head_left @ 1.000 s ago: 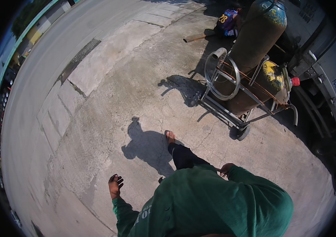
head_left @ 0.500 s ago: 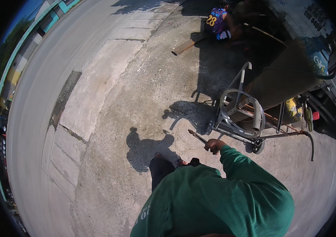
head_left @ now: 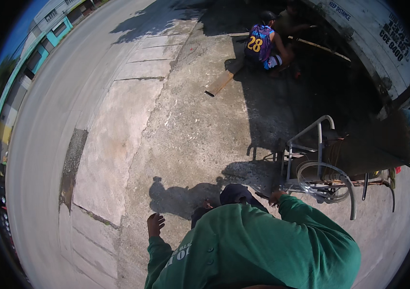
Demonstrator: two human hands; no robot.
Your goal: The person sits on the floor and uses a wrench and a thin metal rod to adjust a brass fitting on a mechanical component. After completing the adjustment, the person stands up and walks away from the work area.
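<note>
My right hand [head_left: 276, 198] is closed round a slim hand tool [head_left: 262, 195] with a dark body; its exact kind I cannot make out. It is held beside my right thigh, left of a metal cart [head_left: 289, 166]. Off to the left, my left hand [head_left: 155, 224] hangs over the concrete with fingers apart and nothing in it. Coils of clear hose [head_left: 306, 185] hang on the cart, and a large dark cylinder [head_left: 376, 154] leans across it.
Ahead, a person in a purple jersey [head_left: 258, 45] crouches beside a truck [head_left: 388, 43]; another person is half hidden in shadow. A rusty flat metal bar [head_left: 221, 84] lies on the ground near them. A long pole [head_left: 318, 45] lies under the truck. The road [head_left: 36, 159] runs along the left.
My left hand has come into view. My right hand has drawn back beside my leg with the tool. The cart and the crouching person now appear lower in view, and my legs have shifted.
</note>
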